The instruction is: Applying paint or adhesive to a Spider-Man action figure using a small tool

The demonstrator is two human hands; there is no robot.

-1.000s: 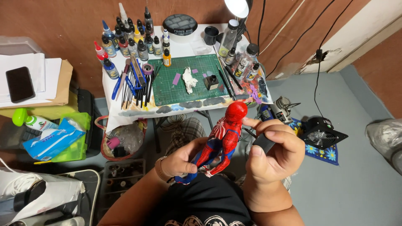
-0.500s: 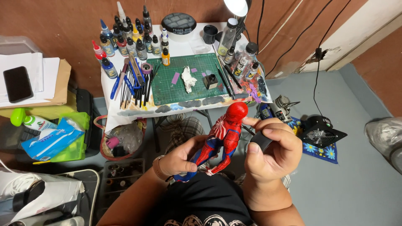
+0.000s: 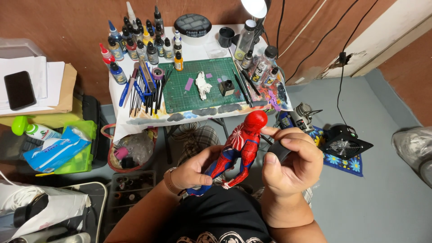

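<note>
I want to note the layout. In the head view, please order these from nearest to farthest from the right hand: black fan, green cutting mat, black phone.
1. Black fan, on the floor, right of the right hand.
2. Green cutting mat, on the table ahead.
3. Black phone, on papers, far left.

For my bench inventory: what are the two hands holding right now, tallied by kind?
red and blue figure, in the left hand: 1
black roll, in the right hand: 1
Total: 2
</note>
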